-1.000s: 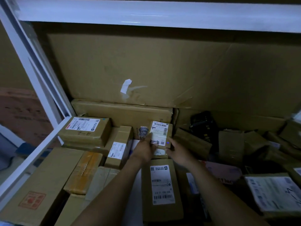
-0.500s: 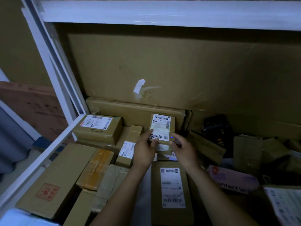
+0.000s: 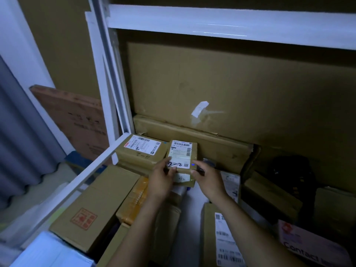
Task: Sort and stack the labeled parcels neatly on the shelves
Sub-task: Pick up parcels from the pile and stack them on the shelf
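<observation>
A small brown parcel point(image 3: 183, 155) with a white barcode label and a black handwritten mark sits in the middle of the shelf, beside a larger labeled box point(image 3: 142, 151) marked in pen. My left hand point(image 3: 163, 179) grips its near left edge, thumb on the label. My right hand point(image 3: 207, 180) holds its near right corner; a small dark device with a blue light point(image 3: 193, 165) sits at that hand's fingers. A long labeled parcel point(image 3: 221, 237) lies under my right forearm.
The white shelf frame point(image 3: 92, 170) runs along the left, with an upper shelf beam point(image 3: 231, 27) overhead. A big cardboard sheet point(image 3: 240, 89) backs the shelf. Several boxes fill the left point(image 3: 96, 209); dark bags point(image 3: 292, 174) and a pink-white parcel point(image 3: 312, 245) lie right.
Both hands have carried the small parcel left, next to the larger labeled box. The camera has swung left, bringing the shelf post and the wall beside it into view.
</observation>
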